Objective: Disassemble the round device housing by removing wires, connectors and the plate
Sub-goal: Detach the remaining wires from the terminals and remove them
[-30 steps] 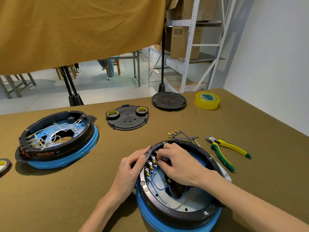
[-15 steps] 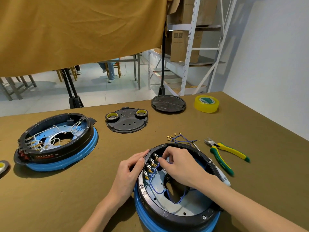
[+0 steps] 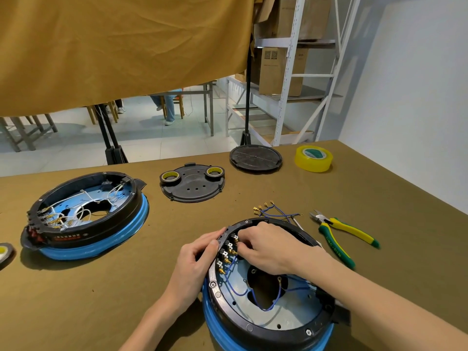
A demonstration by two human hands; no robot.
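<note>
A round black device housing (image 3: 255, 330) on a blue ring stands at the table's near edge. Inside it lie a metal plate (image 3: 286, 317), blue wires (image 3: 234, 287) and a row of brass connectors (image 3: 226, 259) along the left rim. My left hand (image 3: 196, 259) grips the housing's left rim from outside. My right hand (image 3: 268, 245) reaches inside, its fingertips pinching a connector at the top of the row. Loose blue wires with brass terminals (image 3: 272, 211) lie on the table just behind the housing.
A second housing (image 3: 83, 216) with white wires stands at the left. Behind are a black cover plate (image 3: 192, 186) bearing two tape rolls, a round black lid (image 3: 255, 158) and yellow tape (image 3: 313, 158). Green-yellow cutters (image 3: 344, 234) lie to the right. Another tape roll (image 3: 3, 252) shows at the left edge.
My right hand's fingertips have shifted left from the rim's top toward the connector row. The left hand keeps its grip on the rim. The view has tilted slightly.
</note>
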